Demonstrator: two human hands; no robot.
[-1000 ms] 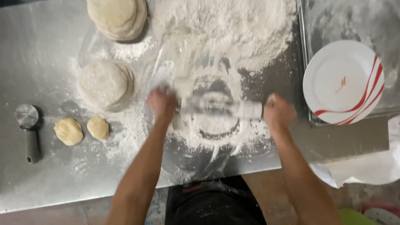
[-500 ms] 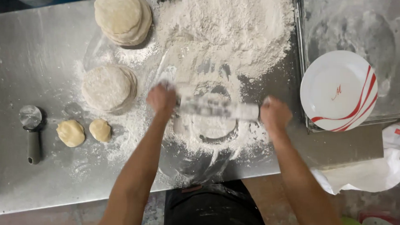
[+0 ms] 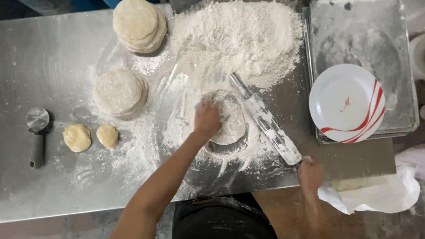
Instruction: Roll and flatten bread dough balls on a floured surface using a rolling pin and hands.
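— On the table (image 3: 16,70), far left: a metal-headed cutter (image 3: 37,132), then two dough balls (image 3: 90,137), then two stacks of rolled discs (image 3: 130,55).
— And mid-table?
— Left hand (image 3: 207,117) flat, fingers spread, pressing a floured dough round (image 3: 230,125); flour heap (image 3: 239,35) behind.
— Further right?
— Rolling pin (image 3: 265,120) lying diagonal beside the round, right hand (image 3: 310,173) closed on its near end; white plate (image 3: 347,103) on a tray (image 3: 366,26).

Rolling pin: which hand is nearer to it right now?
Right. The right hand touches the near end of the rolling pin. The left hand rests on the flat dough round, apart from the pin.
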